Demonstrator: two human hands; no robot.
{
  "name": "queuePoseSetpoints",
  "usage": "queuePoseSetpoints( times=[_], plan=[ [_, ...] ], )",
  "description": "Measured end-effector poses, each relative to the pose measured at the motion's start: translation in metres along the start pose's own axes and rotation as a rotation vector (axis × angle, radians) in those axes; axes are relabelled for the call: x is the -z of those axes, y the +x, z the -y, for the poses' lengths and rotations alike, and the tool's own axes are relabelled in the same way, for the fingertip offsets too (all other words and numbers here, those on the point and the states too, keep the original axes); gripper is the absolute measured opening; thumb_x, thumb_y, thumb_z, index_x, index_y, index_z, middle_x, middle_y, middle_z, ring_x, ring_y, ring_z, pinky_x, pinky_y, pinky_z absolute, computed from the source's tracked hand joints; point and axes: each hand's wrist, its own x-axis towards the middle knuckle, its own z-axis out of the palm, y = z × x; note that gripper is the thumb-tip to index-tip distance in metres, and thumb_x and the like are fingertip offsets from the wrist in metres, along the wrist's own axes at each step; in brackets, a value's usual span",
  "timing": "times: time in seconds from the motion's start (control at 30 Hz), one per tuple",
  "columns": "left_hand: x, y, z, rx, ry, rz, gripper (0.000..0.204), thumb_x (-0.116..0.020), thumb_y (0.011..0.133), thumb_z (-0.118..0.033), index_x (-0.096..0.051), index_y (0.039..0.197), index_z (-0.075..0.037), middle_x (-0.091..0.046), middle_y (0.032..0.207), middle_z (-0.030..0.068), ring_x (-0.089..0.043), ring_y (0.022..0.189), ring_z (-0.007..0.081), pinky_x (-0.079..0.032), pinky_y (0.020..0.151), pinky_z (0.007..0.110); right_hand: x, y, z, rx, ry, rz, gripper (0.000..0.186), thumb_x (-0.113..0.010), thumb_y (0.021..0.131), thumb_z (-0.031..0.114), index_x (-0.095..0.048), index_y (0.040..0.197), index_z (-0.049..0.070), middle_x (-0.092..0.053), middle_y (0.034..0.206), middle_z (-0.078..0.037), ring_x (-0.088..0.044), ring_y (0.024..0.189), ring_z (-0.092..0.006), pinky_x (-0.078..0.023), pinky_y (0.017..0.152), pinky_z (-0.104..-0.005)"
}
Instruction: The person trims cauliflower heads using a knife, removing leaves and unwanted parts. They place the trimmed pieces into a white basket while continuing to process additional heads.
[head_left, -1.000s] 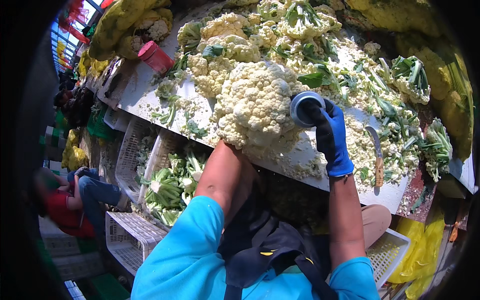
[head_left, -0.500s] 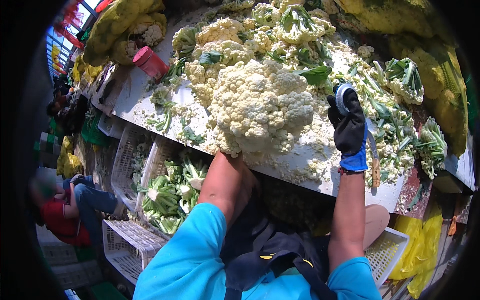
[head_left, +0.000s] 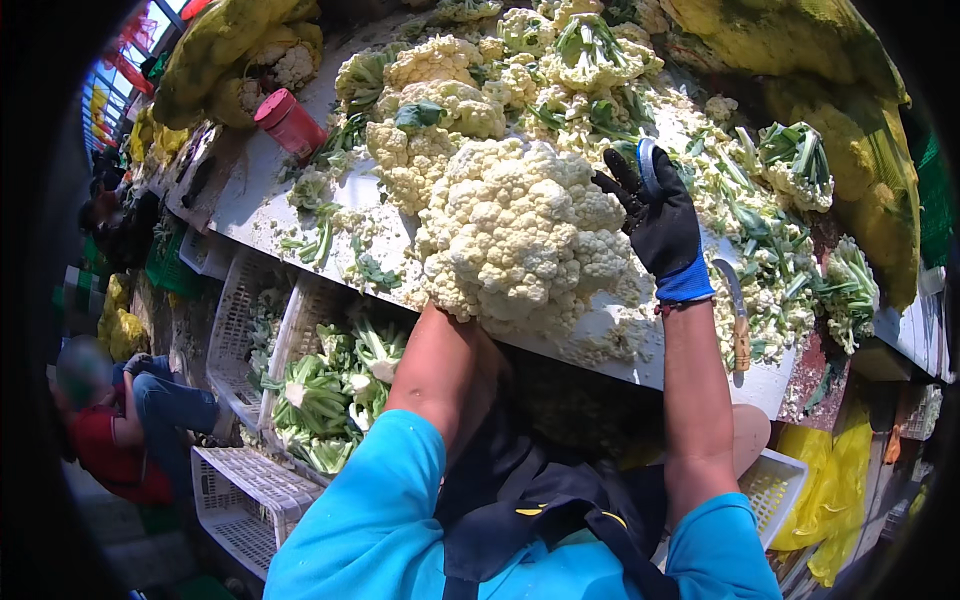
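One large cauliflower [head_left: 520,235] sits at the end of the left forearm [head_left: 432,365], above the near edge of the worktop [head_left: 265,195]. It hides the left grip, whose state I cannot tell. Just right of it, the gloved right grip [head_left: 660,220] holds a metal ring [head_left: 650,168]. Partly bare surface follows the near edge rightward, past a knife [head_left: 740,322]; farther off, trimmings [head_left: 770,225] and more heads [head_left: 432,62] crowd the room.

The right grip [head_left: 662,225] (gloved) holds a metal ring [head_left: 647,166] near a large cauliflower [head_left: 520,235]
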Motion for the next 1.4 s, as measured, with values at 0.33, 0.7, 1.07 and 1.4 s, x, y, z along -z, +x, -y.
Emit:
queuePoseSetpoints(
  times=[0.33, 0.7, 1.07, 1.4],
  plan=[
    [0.017, 0.037, 0.01, -0.075, -0.065, -0.044, 0.038, -0.044, 0.101, -0.026, -0.053, 0.129, -0.002, -0.06, 0.123, 0.0118, -0.062, 0.105, 0.0216, -0.053, 0.091, 0.037, 0.017, -0.111, -0.053, 0.062, -0.444, -0.198, 0.041, -0.061, 0.093, 0.024, -0.055, 0.128, 0.004, -0.057, 0.128, -0.01, -0.059, 0.102, -0.0134, -0.05, 0.083, -0.0319],
    [0.053, 0.074, -0.044, -0.898, 0.414, -0.338, 0.049, -0.034, 0.102, -0.038, -0.052, 0.127, 0.0, -0.059, 0.124, 0.0154, -0.059, 0.11, 0.0252, -0.047, 0.095, 0.039, 0.014, 0.031, -0.154, 0.341, -0.467, 0.065, 0.036, -0.046, 0.096, 0.016, -0.053, 0.129, 0.002, -0.061, 0.114, -0.003, -0.058, 0.103, -0.0118, -0.046, 0.093, -0.0272],
    [0.087, 0.038, -0.092, -1.062, 0.534, -0.959, 0.044, -0.044, 0.098, -0.035, -0.051, 0.127, -0.003, -0.053, 0.124, 0.0114, -0.055, 0.111, 0.0265, -0.043, 0.095, 0.041, 0.037, 0.083, -0.075, 0.157, -0.881, -0.003, 0.026, -0.066, 0.088, 0.017, -0.067, 0.109, 0.001, -0.071, 0.099, -0.007, -0.065, 0.085, -0.0143, -0.051, 0.077, -0.0297],
    [0.079, 0.023, -0.103, -1.035, 0.973, -1.032, 0.047, -0.056, 0.098, -0.027, -0.05, 0.128, 0.008, -0.059, 0.125, 0.018, -0.056, 0.111, 0.0247, -0.041, 0.1, 0.035, 0.075, 0.04, 0.019, -0.066, -1.637, 0.213, 0.031, -0.068, 0.079, 0.024, -0.071, 0.104, 0.006, -0.071, 0.093, -0.016, -0.068, 0.08, -0.027, -0.052, 0.074, -0.0355]
  ],
)
